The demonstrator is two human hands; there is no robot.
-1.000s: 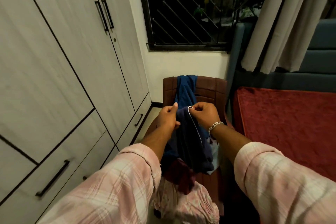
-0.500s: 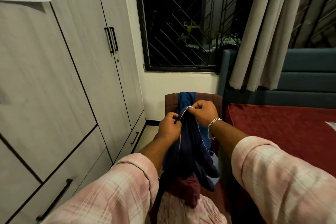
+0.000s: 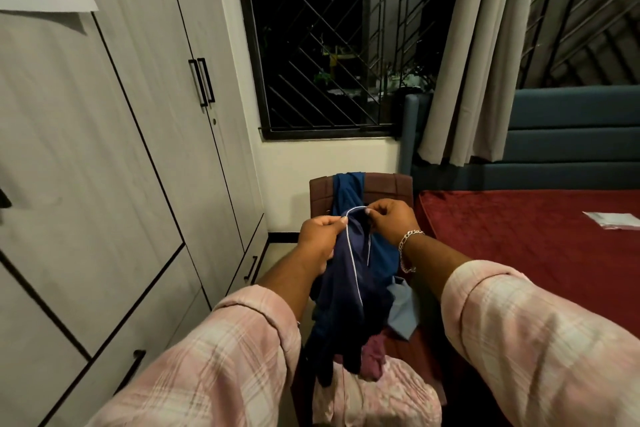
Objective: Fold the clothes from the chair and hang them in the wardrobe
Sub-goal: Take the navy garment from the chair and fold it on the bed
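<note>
A navy garment (image 3: pixel 349 291) with white piping hangs above the chair (image 3: pixel 388 185), pinched at its top edge by the left hand (image 3: pixel 320 234) and right hand (image 3: pixel 393 220). More clothes (image 3: pixel 377 395) lie heaped on the seat. The wardrobe (image 3: pixel 138 149) stands shut at left, the bed (image 3: pixel 526 236) at right.

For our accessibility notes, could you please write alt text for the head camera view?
Both hands, left hand and right hand, pinch the white-piped edge of a navy garment held up over a brown chair piled with clothes. Closed grey wardrobe doors stand left; a red-covered bed lies right.
</note>
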